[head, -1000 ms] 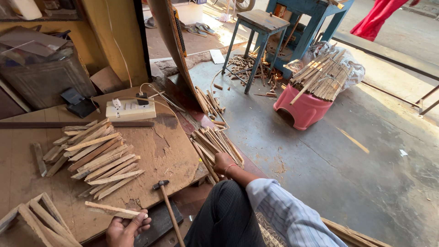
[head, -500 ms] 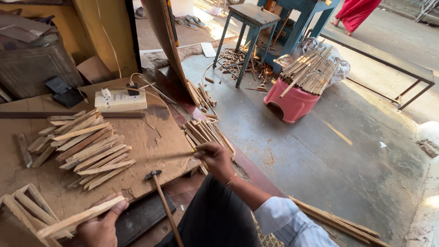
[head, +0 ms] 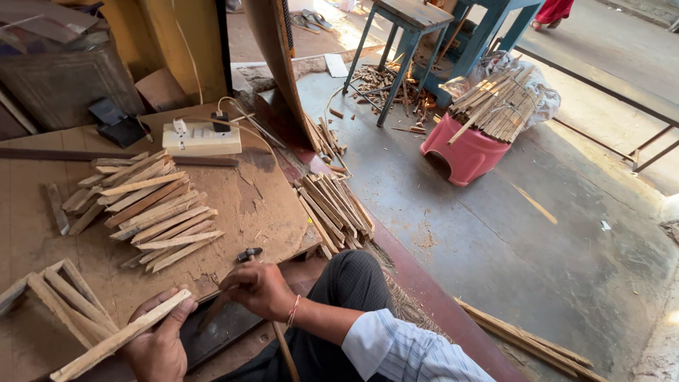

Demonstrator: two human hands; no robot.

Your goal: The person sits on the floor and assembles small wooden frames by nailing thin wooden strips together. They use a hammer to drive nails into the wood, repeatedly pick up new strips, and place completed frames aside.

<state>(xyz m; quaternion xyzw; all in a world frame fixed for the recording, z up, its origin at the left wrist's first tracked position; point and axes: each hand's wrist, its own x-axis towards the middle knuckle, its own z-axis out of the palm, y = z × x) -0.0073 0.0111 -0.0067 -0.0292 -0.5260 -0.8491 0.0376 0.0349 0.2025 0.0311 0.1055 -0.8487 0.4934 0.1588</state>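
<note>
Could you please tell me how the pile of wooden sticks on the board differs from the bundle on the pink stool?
The pile on the board lies flat and fanned out; the bundle on the pink stool is heaped together, tilted upward. The pile rests beside the left hand; the bundle sits away across the floor. Both are thin, pale wooden strips.

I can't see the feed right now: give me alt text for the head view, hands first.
The left hand grips a long pale wooden strip while the right hand closes on a wooden-handled hammer at the edge of a worn plywood worktop. A heap of short wooden slats lies on it, near a white power strip.
</note>
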